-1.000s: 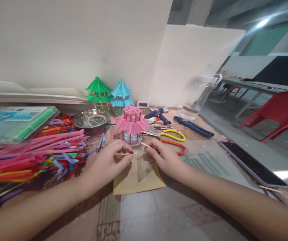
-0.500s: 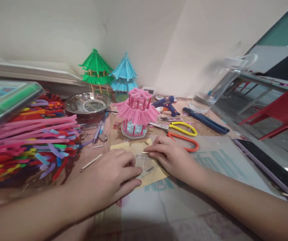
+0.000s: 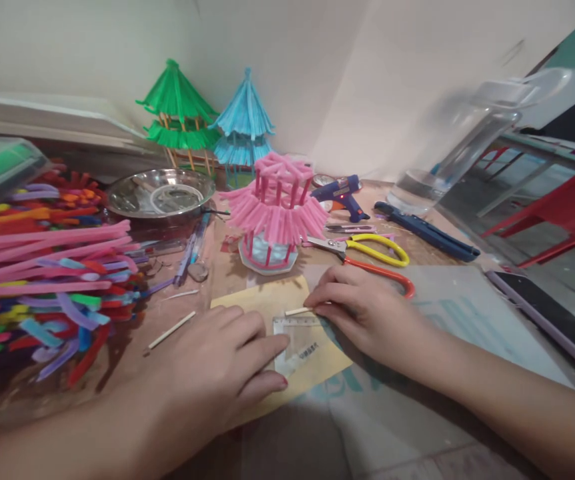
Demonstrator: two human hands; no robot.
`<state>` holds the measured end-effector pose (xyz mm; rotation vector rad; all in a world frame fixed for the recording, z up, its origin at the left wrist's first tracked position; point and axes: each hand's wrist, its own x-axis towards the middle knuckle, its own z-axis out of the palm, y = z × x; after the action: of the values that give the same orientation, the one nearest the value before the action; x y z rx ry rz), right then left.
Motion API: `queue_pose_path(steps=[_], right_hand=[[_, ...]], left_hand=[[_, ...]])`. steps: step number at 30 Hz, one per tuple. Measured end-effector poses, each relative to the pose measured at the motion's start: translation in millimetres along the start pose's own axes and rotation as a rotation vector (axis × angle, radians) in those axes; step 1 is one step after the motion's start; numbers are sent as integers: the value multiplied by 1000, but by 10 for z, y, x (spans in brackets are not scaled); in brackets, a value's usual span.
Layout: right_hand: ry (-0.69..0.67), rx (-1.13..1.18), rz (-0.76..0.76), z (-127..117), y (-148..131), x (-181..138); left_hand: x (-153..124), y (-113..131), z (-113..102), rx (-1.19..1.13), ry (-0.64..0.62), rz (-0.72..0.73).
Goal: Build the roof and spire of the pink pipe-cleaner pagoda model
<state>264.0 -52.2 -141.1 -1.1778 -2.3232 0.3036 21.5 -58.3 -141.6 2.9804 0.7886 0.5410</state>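
My right hand [image 3: 352,303] pinches a short, pale wooden stick [image 3: 297,311] along the scale of a small clear ruler [image 3: 292,323]. The ruler, perhaps a set square, lies on yellow paper [image 3: 247,293]. My left hand [image 3: 232,360] holds the ruler down at its left side, with thumb and forefinger tips on it. Left of that hand lies another thin stick [image 3: 171,332]. Just behind the paper stands a small pink pipe-cleaner tower [image 3: 277,217] on a pale base.
Scissors [image 3: 352,250] and a blue glue gun [image 3: 342,195] lie behind my right hand. Pipe cleaners [image 3: 67,287] are heaped at left beside a metal dish [image 3: 167,193]. Green [image 3: 180,100] and blue towers [image 3: 245,120] stand at the wall; a phone [image 3: 547,320] lies at right.
The view has shifted, so the tower and tools sit differently in frame. My right hand has moved slightly right from my left, showing more of the stick and ruler scale.
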Motion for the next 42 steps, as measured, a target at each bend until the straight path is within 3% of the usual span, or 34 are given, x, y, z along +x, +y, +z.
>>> queue_pose_path(steps=[3, 9, 17, 22, 42], right_hand=[[-11, -10, -34, 26, 33, -2], [32, -66, -115, 100, -5, -2], [39, -70, -153, 107, -34, -2], [43, -58, -161, 110, -29, -8], [74, -53, -189, 148, -27, -12]], left_hand=[[9, 23, -9, 59, -5, -41], [-41, 10, 57, -47, -36, -102], [10, 18, 32, 46, -29, -41], [32, 34, -6, 51, -89, -54], [20, 27, 2, 62, -89, -50]])
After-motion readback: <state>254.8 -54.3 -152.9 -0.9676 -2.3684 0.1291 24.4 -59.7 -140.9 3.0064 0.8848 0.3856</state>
